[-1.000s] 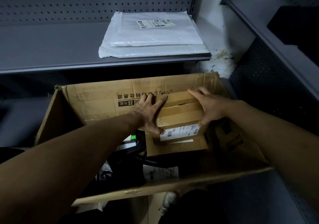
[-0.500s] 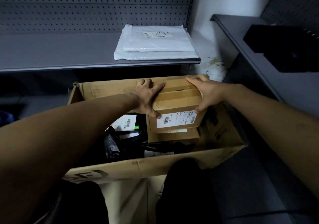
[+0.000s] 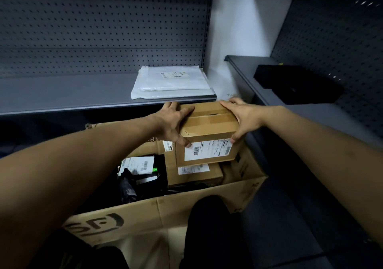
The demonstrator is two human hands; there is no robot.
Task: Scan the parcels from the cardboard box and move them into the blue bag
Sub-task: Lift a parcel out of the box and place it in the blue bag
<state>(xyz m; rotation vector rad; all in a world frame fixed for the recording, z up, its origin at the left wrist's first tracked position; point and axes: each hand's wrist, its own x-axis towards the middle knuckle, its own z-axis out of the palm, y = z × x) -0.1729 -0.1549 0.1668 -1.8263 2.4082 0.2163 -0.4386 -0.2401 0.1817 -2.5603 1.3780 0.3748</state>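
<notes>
Two hands hold a parcel (image 3: 208,133) above the cardboard box (image 3: 157,212).
Left hand (image 3: 173,123) and right hand (image 3: 241,117) press its sides, nothing underneath; it may slip back down.

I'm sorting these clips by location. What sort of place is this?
Probably a parcel depot or courier stockroom: grey pegboard shelving, white mailers on a shelf, and a big cardboard box full of barcode-labelled parcels.
</notes>
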